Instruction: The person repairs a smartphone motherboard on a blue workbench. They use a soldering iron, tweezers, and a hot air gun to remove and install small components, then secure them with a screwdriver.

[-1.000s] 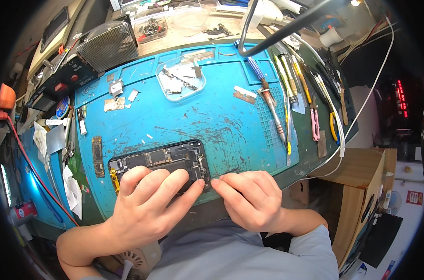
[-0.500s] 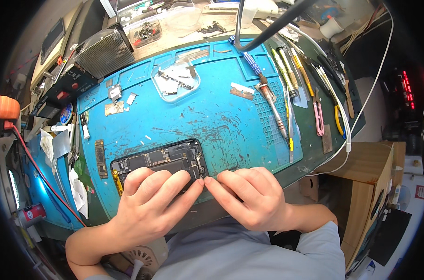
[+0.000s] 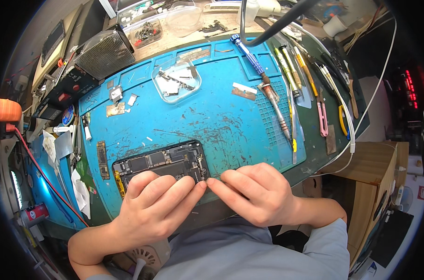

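Note:
An opened smartphone [image 3: 163,157] lies on the blue work mat near its front edge, with its dark battery and circuit parts exposed and a yellow strip at its left end. My left hand [image 3: 158,205] reaches over the phone's near side, fingers curled and pinched toward the near right corner. From the right, my right hand [image 3: 256,193] comes to the same corner, its fingers bent and its index fingertip almost touching the left one. What the fingertips hold, if anything, is hidden or too small to make out.
A clear plastic tub [image 3: 177,81] of small parts stands on the blue mat [image 3: 184,123]. A blue-handled tool [image 3: 251,60], tweezers and a pink-handled knife [image 3: 322,119] lie at right. A small circuit board [image 3: 102,161] is left of the phone. A dark arm [image 3: 286,21] crosses above.
Both hands stay at the phone's near right corner, with only slight finger movement. The whole view has shifted a little; the things on the mat lie as before.

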### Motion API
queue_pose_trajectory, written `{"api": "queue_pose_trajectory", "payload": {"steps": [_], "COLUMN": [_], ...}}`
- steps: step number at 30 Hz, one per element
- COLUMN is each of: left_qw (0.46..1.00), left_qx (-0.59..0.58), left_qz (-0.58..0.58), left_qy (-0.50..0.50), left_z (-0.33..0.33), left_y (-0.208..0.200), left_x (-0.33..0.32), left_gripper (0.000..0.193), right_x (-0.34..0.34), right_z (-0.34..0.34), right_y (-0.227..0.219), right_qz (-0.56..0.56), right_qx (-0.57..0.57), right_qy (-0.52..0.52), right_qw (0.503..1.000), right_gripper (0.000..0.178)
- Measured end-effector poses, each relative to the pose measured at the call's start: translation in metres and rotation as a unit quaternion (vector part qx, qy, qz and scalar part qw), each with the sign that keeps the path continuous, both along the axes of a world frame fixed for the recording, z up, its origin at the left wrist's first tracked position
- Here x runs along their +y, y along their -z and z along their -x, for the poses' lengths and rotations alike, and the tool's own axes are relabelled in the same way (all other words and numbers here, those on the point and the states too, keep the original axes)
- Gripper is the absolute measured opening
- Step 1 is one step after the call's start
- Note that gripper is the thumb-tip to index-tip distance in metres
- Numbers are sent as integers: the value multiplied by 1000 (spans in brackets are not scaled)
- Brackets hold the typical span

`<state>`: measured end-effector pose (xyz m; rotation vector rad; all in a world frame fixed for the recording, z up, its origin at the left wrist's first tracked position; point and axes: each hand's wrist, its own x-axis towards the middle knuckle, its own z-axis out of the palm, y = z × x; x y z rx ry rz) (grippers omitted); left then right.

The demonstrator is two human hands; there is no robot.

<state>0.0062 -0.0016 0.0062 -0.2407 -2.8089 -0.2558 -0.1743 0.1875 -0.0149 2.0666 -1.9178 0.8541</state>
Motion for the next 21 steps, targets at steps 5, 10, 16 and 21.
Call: {"api": "queue_pose_trajectory", "payload": {"steps": [5,10,16,21], "left_qw": [1000,1000,999,998], "left_qx": [2,-1,11,23], "left_qz": [-1,-3,32,58], "left_qy": [4,5,6,11], "left_z": [1,1,1,1], "left_y": [0,-1,-1,1], "left_x": [1,1,1,3], "left_gripper": [51,51,39,36], "right_x": [4,3,1,0], "right_z": [2,3,3,2], "right_y": [4,5,6,2], "right_qz": [2,8,12,-7], "right_qx": [-40,-58,-79,-35], "right_qy": [0,1,2,-7], "right_qw": [999,998,997,999], "right_gripper": [38,37,36,32]}}
